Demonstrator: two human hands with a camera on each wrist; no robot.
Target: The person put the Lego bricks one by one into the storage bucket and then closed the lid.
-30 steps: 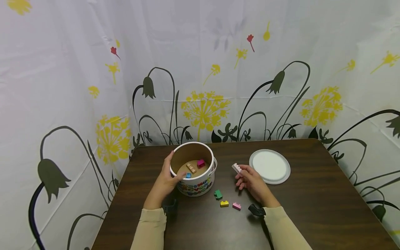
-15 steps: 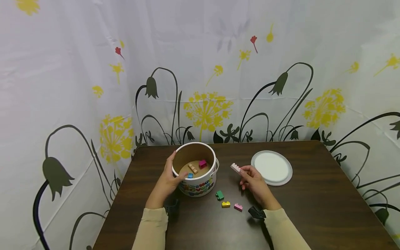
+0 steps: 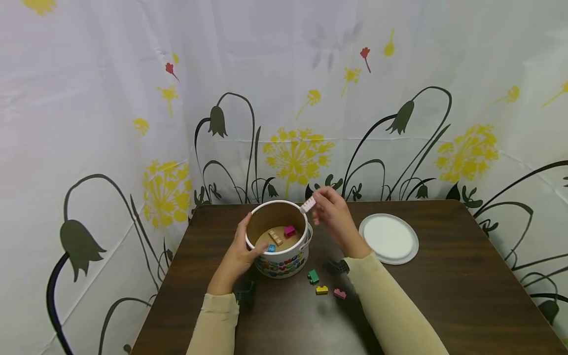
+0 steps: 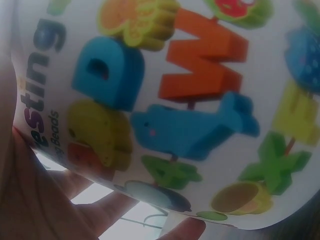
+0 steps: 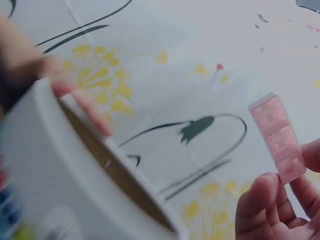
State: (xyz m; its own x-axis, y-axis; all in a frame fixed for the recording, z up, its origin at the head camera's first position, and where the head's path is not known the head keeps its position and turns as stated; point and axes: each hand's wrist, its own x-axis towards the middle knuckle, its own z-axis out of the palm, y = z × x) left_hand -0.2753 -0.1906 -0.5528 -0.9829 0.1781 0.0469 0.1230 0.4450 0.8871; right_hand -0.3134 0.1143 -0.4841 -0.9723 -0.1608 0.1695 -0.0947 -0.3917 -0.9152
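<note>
My left hand [image 3: 239,251] grips the near-left rim of a white bucket [image 3: 284,266] printed with colourful letters and animals, thumb over the edge. On the bucket's floor lie a tan block [image 3: 275,237], a magenta block [image 3: 289,230] and a blue block [image 3: 271,248]. Thumb and fingers of my right hand [image 3: 332,217] pinch one end of a pale pink toy building block [image 5: 278,137], studs showing, at the bucket's right rim in the head view. Printed letters fill the left wrist view, with fingers of the left hand [image 4: 50,200] under the bucket's side.
A green block [image 3: 313,276], a yellow block [image 3: 321,290] and a pink block [image 3: 339,294] lie on the brown table [image 3: 466,286] before the bucket. A round white lid [image 3: 388,238] lies to the right. A flowered curtain [image 3: 293,74] hangs behind.
My right hand has lifted the pale pink block from beside the lid up and left to the bucket's rim. The left hand keeps its hold on the bucket.
</note>
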